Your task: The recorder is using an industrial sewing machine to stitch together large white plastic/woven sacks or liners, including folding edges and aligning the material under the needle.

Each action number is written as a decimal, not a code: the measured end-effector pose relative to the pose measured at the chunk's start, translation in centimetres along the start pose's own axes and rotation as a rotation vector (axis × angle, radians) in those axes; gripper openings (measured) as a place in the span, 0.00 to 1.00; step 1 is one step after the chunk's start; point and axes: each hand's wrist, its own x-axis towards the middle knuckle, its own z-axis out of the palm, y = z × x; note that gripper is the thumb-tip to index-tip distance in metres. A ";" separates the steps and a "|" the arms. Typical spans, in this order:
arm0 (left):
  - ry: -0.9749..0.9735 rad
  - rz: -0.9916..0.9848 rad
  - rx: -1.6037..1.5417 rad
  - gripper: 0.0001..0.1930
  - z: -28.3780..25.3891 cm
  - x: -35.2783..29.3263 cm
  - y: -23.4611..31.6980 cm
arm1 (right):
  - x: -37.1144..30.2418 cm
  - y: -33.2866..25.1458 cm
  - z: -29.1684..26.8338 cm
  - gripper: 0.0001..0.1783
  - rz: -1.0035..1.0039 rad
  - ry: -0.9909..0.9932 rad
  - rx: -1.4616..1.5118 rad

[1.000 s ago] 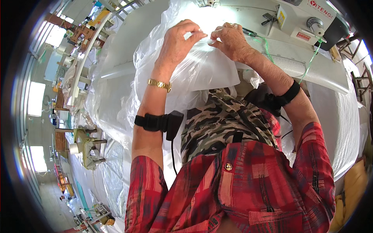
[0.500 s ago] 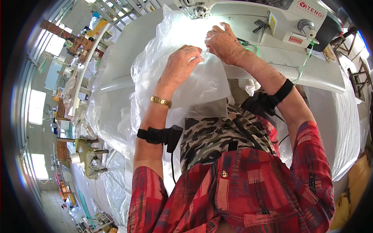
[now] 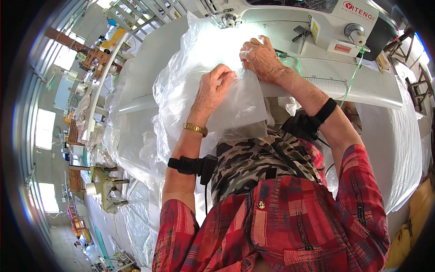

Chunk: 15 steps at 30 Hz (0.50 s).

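Observation:
A thin, translucent white plastic sheet [image 3: 235,106] lies in loose folds over the table's near edge and hangs toward my lap. My left hand [image 3: 212,89] is closed over it, thumb and fingertips pinched together on the film. To its right and slightly farther off, my right hand [image 3: 262,58] grips the sheet near its right edge with bent fingers. Just beyond both hands stands the head of a sewing machine [image 3: 229,20], whose lamp washes out the film beneath. Exactly where each fingertip meets the plastic is hard to see in the glare.
The pale machine table [image 3: 299,68] has a ruler strip along its near edge. Green thread [image 3: 354,75] hangs from the machine's right end, near the handwheel [image 3: 355,32]. A small black clamp-like part [image 3: 300,32] lies right of the needle area. More plastic film [image 3: 131,136] drapes at left.
My left hand has come slightly nearer to me, and its forearm has shifted right. The right hand stays at the sheet's edge. The whole view has tilted a little.

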 end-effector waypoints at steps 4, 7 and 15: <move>0.059 -0.098 0.028 0.10 -0.1 0.0 -0.3 | 0.0 -0.1 -0.3 0.06 0.034 -0.039 0.045; 0.071 -0.140 0.033 0.09 0.0 0.0 -0.7 | -0.2 0.2 0.2 0.07 0.050 -0.041 0.067; -0.013 -0.008 0.119 0.13 0.3 0.2 0.0 | -0.1 0.6 0.9 0.07 0.052 -0.031 0.101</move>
